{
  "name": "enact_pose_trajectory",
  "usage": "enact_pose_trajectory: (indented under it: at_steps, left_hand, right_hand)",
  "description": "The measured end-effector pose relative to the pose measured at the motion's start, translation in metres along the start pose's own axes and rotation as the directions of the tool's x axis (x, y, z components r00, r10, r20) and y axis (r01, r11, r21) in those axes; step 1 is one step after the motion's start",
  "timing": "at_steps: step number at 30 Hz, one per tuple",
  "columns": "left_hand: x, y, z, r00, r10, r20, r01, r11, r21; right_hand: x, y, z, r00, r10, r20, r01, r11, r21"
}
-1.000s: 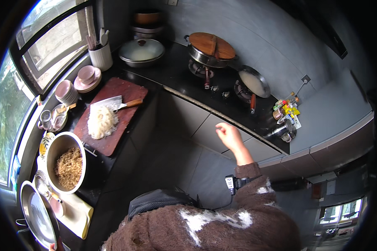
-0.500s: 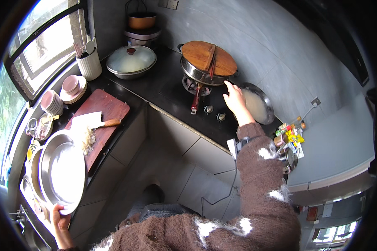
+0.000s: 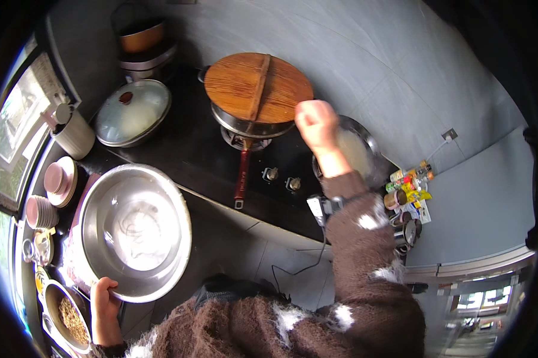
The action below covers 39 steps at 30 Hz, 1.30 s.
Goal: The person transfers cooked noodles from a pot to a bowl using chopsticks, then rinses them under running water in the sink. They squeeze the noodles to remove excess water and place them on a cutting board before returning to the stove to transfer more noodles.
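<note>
Steel basin [image 3: 134,230] rim in closed left grip [image 3: 105,298].

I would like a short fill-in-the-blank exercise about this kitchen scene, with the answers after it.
1. The left hand grips the rim of a large ____ basin.
2. The wok on the stove is covered by a round ____ lid.
3. The right hand is raised above the ____.

Answers: metal; wooden; stove

The right hand [image 3: 317,126] is raised forward on an extended, brown-sleeved arm, fingers curled downward in a loose fist. The left hand [image 3: 105,304] sits low at the person's left, fingers clasped in a grip.
</note>
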<state>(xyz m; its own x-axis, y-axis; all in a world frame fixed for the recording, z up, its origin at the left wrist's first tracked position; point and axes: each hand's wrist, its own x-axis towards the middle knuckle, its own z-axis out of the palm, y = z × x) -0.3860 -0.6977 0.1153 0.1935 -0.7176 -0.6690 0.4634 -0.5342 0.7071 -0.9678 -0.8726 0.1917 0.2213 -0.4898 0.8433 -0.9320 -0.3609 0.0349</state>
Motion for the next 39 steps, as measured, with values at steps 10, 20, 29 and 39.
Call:
enact_pose_trajectory:
  at_steps: [10,20,29,39]
  left_hand:
    - [-0.017,-0.024,0.131,0.991,-0.051,0.121,0.034,0.990,0.138]
    - [-0.090,-0.094,0.236,0.984,-0.084,0.159,0.058,0.985,0.160]
    - [-0.100,-0.152,0.294,0.961,-0.129,0.244,0.108,0.989,0.097]
    - [-0.079,-0.167,0.332,0.972,-0.089,0.218,0.069,0.993,0.098]
  right_hand:
    - [-0.152,0.153,-0.182,0.209,0.945,0.252,-0.975,0.182,0.127]
    - [-0.182,0.250,-0.198,0.199,0.923,0.329,-0.918,0.058,0.392]
    - [-0.222,0.260,-0.133,0.056,0.806,0.589,-0.628,-0.430,0.648]
    - [-0.214,0.228,-0.140,0.739,0.645,0.195,-0.673,0.718,0.179]
